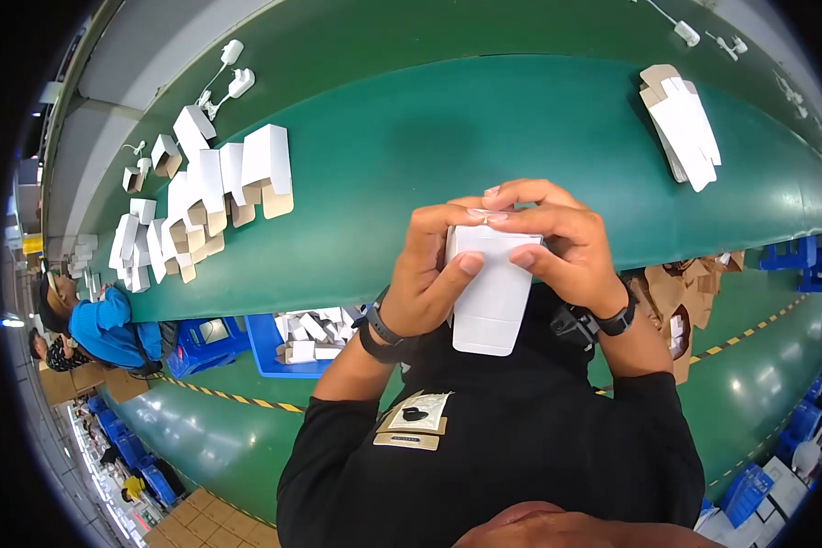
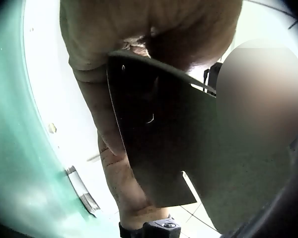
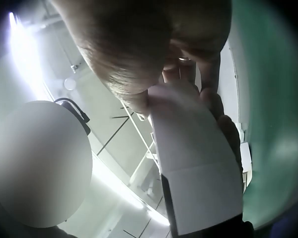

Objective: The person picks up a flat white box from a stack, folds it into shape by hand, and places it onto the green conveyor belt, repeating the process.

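In the head view, the left hand (image 1: pixel 425 269) and right hand (image 1: pixel 566 242) grip a small white cardboard box (image 1: pixel 495 297), fingers curled round its top, at the near side of the green tabletop (image 1: pixel 365 137). The left wrist view shows its shaded panel (image 2: pixel 154 129); the right wrist view, a pale face (image 3: pixel 193 153) beside the fingers.

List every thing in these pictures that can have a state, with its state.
White carton, held, long flap extended towards the body
Left hand, gripping the carton
Right hand, gripping the carton
Cartons at the left, grouped, several brown-lined flaps open
Cartons at the right, flattened, stacked unevenly
Blue crate, open, holding small white boxes
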`<state>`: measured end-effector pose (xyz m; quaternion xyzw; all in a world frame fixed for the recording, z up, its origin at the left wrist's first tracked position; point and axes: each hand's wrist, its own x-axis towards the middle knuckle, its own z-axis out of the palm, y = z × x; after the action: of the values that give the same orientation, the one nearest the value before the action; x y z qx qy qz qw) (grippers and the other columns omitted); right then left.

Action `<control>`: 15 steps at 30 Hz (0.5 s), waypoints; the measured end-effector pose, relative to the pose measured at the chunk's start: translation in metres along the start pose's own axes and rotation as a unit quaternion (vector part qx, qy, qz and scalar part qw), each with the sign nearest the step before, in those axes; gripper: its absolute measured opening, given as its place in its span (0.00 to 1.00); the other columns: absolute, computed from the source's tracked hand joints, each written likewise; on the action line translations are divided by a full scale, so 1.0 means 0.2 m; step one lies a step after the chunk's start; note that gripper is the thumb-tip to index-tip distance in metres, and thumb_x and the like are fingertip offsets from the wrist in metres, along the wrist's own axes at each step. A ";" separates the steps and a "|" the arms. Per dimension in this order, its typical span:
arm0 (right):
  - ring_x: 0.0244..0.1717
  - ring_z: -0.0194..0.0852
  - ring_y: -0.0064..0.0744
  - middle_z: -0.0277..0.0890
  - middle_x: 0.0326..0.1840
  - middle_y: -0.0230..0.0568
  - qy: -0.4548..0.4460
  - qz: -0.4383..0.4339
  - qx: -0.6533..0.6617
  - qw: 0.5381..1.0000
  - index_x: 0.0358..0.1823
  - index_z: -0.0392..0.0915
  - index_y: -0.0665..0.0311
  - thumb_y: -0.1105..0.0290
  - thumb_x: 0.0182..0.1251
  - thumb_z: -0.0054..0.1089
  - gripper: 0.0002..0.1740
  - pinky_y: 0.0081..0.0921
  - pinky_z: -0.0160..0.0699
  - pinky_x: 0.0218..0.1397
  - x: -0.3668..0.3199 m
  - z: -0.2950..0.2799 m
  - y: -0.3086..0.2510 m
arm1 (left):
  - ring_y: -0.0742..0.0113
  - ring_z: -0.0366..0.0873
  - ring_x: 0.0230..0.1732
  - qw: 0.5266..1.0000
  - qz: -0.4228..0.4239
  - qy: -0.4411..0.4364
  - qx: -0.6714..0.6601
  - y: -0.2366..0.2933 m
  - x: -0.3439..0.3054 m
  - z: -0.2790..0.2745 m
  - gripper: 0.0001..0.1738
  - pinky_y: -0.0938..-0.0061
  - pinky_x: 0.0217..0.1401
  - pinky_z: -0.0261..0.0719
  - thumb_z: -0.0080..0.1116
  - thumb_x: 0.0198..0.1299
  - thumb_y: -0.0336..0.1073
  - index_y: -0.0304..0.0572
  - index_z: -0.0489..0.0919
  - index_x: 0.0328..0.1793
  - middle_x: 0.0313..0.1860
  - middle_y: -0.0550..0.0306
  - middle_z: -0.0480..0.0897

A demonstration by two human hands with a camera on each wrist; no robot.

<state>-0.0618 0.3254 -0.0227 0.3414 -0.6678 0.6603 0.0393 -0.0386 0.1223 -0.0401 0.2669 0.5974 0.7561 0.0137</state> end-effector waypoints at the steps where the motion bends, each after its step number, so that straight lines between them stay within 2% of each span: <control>1: 0.64 0.76 0.42 0.77 0.61 0.51 0.016 0.025 0.046 0.999 0.51 0.84 0.67 0.69 0.72 0.64 0.12 0.38 0.78 0.62 -0.01 0.01 0.01 | 0.61 0.73 0.63 1.000 -0.004 0.004 -0.005 0.00 0.01 0.00 0.21 0.65 0.66 0.71 0.53 0.73 0.31 0.42 0.64 0.69 0.67 0.42 0.72; 3: 0.65 0.75 0.43 0.77 0.62 0.51 0.050 0.073 0.138 0.987 0.50 0.84 0.68 0.69 0.72 0.64 0.12 0.38 0.78 0.63 -0.01 0.03 0.02 | 0.61 0.72 0.63 1.000 -0.009 0.006 -0.009 0.01 0.01 0.00 0.20 0.65 0.66 0.71 0.53 0.74 0.31 0.42 0.64 0.68 0.67 0.42 0.72; 7: 0.62 0.77 0.40 0.78 0.62 0.51 0.100 0.102 0.197 0.970 0.48 0.84 0.68 0.69 0.73 0.63 0.10 0.35 0.79 0.62 0.00 0.06 0.02 | 0.60 0.72 0.64 1.000 -0.016 -0.004 0.024 0.01 0.01 -0.01 0.21 0.64 0.68 0.70 0.53 0.73 0.31 0.42 0.63 0.69 0.68 0.41 0.71; 10: 0.61 0.77 0.37 0.78 0.61 0.51 0.090 0.148 0.198 0.965 0.47 0.83 0.68 0.69 0.73 0.62 0.10 0.34 0.79 0.61 0.01 0.03 0.00 | 0.58 0.72 0.64 0.994 -0.027 0.010 0.103 0.01 0.00 0.00 0.22 0.63 0.69 0.69 0.54 0.73 0.31 0.42 0.63 0.69 0.69 0.40 0.70; 12: 0.61 0.77 0.35 0.78 0.61 0.51 0.089 0.174 0.199 0.960 0.47 0.83 0.68 0.69 0.73 0.62 0.10 0.33 0.80 0.60 0.02 0.01 -0.01 | 0.57 0.71 0.65 0.994 -0.026 -0.007 0.104 0.02 0.00 -0.01 0.23 0.63 0.69 0.69 0.54 0.72 0.30 0.42 0.63 0.70 0.69 0.40 0.70; 15: 0.58 0.79 0.32 0.79 0.61 0.51 0.038 0.205 0.158 0.965 0.46 0.83 0.68 0.70 0.75 0.59 0.09 0.31 0.79 0.59 0.03 -0.03 -0.02 | 0.56 0.71 0.65 0.994 -0.023 -0.041 0.100 0.02 -0.01 -0.01 0.23 0.63 0.69 0.69 0.55 0.72 0.30 0.43 0.62 0.70 0.69 0.40 0.69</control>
<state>-0.0658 0.3284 -0.0153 0.1741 -0.6084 0.7640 -0.1262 -0.0373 0.1178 -0.0369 0.2836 0.6751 0.6804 0.0287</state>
